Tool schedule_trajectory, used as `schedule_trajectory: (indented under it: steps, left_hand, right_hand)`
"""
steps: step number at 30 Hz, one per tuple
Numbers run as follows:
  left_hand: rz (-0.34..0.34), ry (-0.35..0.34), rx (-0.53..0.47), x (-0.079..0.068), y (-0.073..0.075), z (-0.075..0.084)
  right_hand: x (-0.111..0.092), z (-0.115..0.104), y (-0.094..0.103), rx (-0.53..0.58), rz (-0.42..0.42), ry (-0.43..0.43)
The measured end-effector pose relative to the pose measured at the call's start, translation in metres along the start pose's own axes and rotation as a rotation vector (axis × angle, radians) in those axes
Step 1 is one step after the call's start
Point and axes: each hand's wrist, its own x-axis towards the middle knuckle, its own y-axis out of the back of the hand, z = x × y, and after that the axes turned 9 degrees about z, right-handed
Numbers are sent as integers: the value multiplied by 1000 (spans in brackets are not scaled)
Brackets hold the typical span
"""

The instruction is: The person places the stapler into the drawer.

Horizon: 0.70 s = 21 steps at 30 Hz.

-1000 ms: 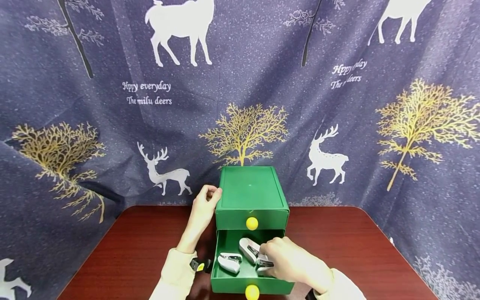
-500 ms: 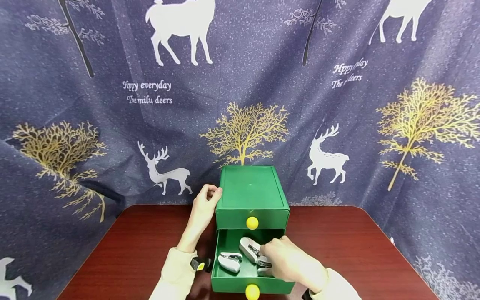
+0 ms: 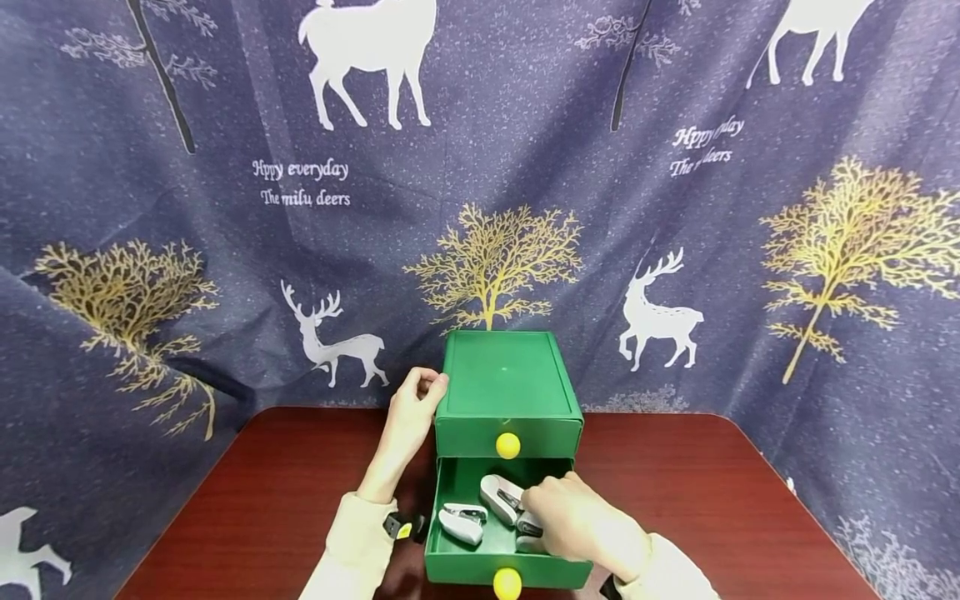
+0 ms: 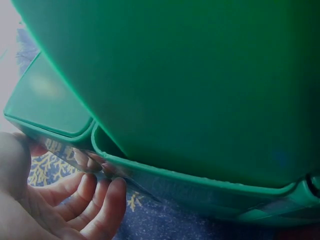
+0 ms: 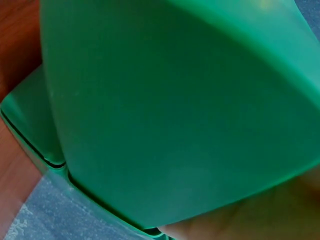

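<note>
A green two-drawer cabinet (image 3: 504, 373) stands on the table with its lower drawer (image 3: 480, 569) pulled out. Inside lie small grey-white staplers: one stapler at the left (image 3: 462, 524) and another stapler in the middle (image 3: 498, 497). My right hand (image 3: 573, 517) reaches into the drawer's right side, fingers curled down over a third stapler (image 3: 529, 544), which it mostly covers. In the right wrist view only a blurred part of that hand (image 5: 255, 217) shows below the green drawer wall. My left hand (image 3: 412, 408) touches the cabinet's left side, its fingers (image 4: 102, 205) loosely bent along it.
Yellow round knobs sit on the upper drawer (image 3: 507, 446) and on the lower drawer front. Around the cabinet lies the reddish-brown table (image 3: 675, 483). A dark blue patterned cloth (image 3: 525, 167) hangs close behind the table.
The head view has shifted slightly. My right hand has turned a little at the right-hand stapler, whose visible part has tilted slightly. The left hand stays at the cabinet's side.
</note>
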Motion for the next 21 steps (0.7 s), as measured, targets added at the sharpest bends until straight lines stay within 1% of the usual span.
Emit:
schedule_trajectory:
  steps: [6, 12, 16, 18, 21]
  left_hand:
    - [-3, -1, -1, 1, 0, 0]
    - [-2, -3, 13, -1, 1, 3]
    - [0, -5, 19, -1, 1, 4]
    - [-1, -5, 21, -1, 1, 4]
    - [-1, -5, 18, -2, 1, 3]
  right_hand:
    - [1, 0, 2, 32, -24, -39]
    - [0, -2, 5, 108, -26, -95]
    - [-2, -2, 7, 149, -16, -79]
    - [-4, -1, 8, 145, -2, -61]
    - [-6, -2, 9, 103, 65, -14]
